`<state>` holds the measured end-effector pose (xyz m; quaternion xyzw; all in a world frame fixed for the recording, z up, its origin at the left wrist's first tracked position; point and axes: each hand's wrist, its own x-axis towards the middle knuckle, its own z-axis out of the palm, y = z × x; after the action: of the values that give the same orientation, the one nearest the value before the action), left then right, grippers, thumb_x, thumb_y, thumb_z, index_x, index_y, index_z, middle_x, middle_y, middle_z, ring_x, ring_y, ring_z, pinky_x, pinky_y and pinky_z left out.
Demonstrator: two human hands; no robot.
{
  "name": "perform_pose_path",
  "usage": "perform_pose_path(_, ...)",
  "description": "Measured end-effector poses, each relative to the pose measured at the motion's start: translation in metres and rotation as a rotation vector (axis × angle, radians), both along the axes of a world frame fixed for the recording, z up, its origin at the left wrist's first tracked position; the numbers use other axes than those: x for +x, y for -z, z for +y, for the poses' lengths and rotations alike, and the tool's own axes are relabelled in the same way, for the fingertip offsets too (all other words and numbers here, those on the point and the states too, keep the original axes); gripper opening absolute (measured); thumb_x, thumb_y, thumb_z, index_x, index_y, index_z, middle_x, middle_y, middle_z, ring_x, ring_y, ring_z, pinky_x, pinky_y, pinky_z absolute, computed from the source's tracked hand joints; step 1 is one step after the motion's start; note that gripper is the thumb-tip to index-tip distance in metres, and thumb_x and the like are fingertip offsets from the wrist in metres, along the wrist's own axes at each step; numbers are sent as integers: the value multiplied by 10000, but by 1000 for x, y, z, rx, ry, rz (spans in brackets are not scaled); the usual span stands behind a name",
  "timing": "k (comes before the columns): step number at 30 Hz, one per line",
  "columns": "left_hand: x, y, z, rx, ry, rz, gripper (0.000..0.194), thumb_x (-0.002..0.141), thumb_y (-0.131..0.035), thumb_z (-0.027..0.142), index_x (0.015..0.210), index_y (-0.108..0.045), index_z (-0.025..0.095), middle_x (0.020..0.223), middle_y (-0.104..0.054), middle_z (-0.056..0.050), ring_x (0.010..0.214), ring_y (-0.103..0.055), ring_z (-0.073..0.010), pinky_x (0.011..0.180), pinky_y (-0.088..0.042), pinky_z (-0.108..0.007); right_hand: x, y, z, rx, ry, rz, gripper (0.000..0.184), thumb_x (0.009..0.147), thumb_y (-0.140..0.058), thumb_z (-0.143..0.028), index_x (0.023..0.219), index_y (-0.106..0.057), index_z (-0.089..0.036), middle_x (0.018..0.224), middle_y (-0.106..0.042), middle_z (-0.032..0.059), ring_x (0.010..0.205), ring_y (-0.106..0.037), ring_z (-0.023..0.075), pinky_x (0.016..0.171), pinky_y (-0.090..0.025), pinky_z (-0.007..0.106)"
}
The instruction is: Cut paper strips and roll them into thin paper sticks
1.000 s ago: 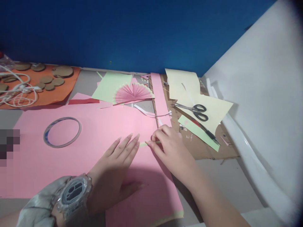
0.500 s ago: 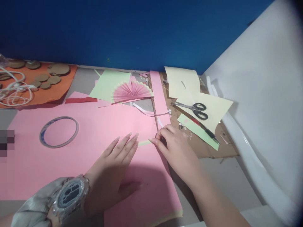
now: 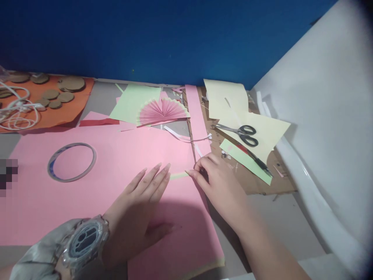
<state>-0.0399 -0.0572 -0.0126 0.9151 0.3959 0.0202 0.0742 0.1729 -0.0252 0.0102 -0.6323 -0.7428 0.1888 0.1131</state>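
Right hand [image 3: 217, 186], seen from the head-worn camera, reaches in from the near right with its thumb and curled index finger brought together at the right end of a narrow, pale yellow-green strip [image 3: 179, 175]. Whether the strip is pinched there or only pressed down cannot be told, because the fingers hide that end. It lies on a large sheet of smooth pink paper [image 3: 87, 206], close to the sheet's right edge.

The strip's long axis runs left to right across the scene, its right end tilted slightly to the far side. From the right hand, its visible length extends leftward, to the fingertips of the left hand [image 3: 140, 202]. That hand rests flat and spread on the pink sheet, grasping nothing. Both hands are therefore close, one at each visible end; whether the strip continues under the left fingers is hidden.

Well apart to the left, a thin grey ring of tape [image 3: 70, 180] lies on the same sheet. To the far right, black-handled metal scissors [image 3: 240, 133] lie over cream paper [image 3: 269, 126]. Beyond the strip, on the far side, sits a pleated pink paper fan [image 3: 163, 112].
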Motion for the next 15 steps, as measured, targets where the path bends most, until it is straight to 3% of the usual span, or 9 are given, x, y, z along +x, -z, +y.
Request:
perform_pose_path(9,-26,-9,-19,121,-14,33,796,779,-482,552,1388,-283,79,1486,-199,-120,1352,-195,-293,1096,-128,-409,-9,-5,-6,-122,-68,195,182,907,-459,-256,736,-473,-196,831,-523,5,790,-485,162,728,-368,305)
perform_pose_path(15,-11,-11,-17,137,-8,-5,778,798,-438,559,1382,-289,67,1476,-214,-157,1347,-193,-318,1093,-94,-429,-7,-10,-8,-122,-40,257,139,928,-404,-215,828,-499,-209,888,-548,5,847,-507,155,772,-374,295)
